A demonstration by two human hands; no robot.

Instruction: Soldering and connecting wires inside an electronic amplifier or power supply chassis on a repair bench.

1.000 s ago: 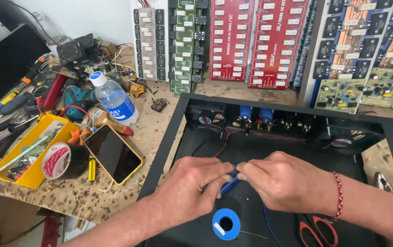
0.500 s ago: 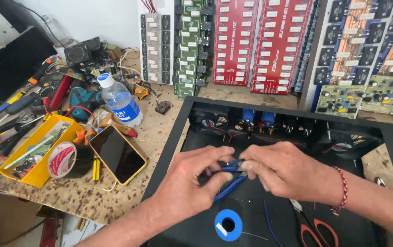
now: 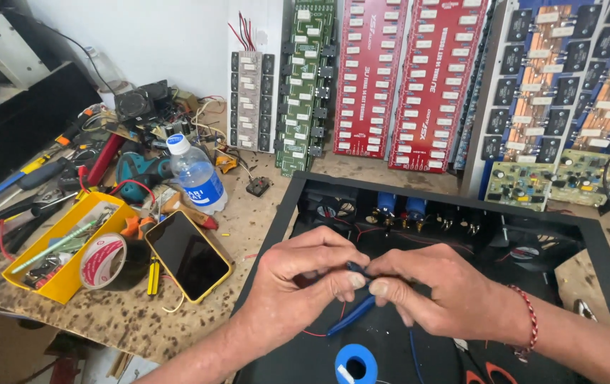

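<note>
1. The blue wire (image 3: 351, 316) sits between our two hands, over the open black box (image 3: 607, 267) on the desk (image 3: 248, 227). Its top end is pinched at our fingertips and its loose end hangs down toward the blue spool (image 3: 356, 363).
2. Our left hand (image 3: 298, 281) is closed, with thumb and finger clamped on the wire. Our right hand (image 3: 440, 288) is closed too, pinching the same end from the other side. The two hands touch.
3. We think the wire could slip out, because we hold only a small bit of it with our fingertips.
4. If it slips, it may drop into the box among the thin red wires (image 3: 319, 333), and it would be hard to pick out.
5. If we pull too hard, the wire may bend or its end may break.
6. The scissors with red handles (image 3: 486, 371) lie just by our right wrist. We could bump them.
7. The water bottle (image 3: 195, 174) lies near the phone (image 3: 190, 256) and loose parts. If its cap is not tight, water could spill there.
8. Compared with half a second ago, our hands are tighter together and a bit higher in the view. The wire hangs much the same. The bottle, phone and tape roll (image 3: 102, 259) have not moved on the desk.
</note>
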